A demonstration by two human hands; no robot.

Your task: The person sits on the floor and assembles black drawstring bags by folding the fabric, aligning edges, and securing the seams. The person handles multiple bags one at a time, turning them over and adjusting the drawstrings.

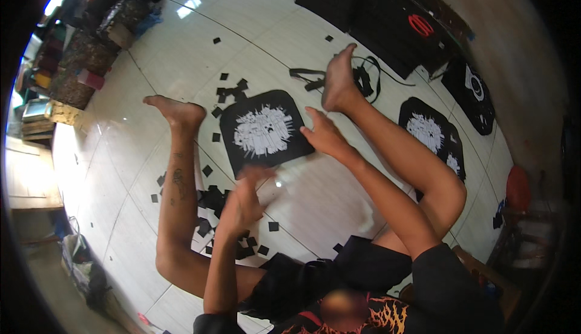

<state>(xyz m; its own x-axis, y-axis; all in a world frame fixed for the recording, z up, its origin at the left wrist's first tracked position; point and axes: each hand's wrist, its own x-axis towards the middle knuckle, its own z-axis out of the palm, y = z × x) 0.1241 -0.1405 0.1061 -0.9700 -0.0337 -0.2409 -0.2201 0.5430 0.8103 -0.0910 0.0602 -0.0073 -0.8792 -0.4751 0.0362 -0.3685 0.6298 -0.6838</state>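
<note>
On the tiled floor between my legs lies a black panel (284, 99) with rounded upper corners and a white printed picture. My right hand (328, 135) is beside its right edge, thumb and fingers apart, with nothing visible in it. Below the panel's lower left corner my left hand (243, 204) is smeared by motion, so its fingers and anything in them cannot be made out. Small black squares (210, 198) lie scattered near my left hand, and several more (242, 84) are at the panel's upper left.
Black straps (308, 78) lie around my right foot. More printed black panels (423, 129) rest beyond my right leg, near another black piece with a round white print (475, 86). A large black block (387, 28) stands at the far right. Stacked goods (78, 80) line the left side.
</note>
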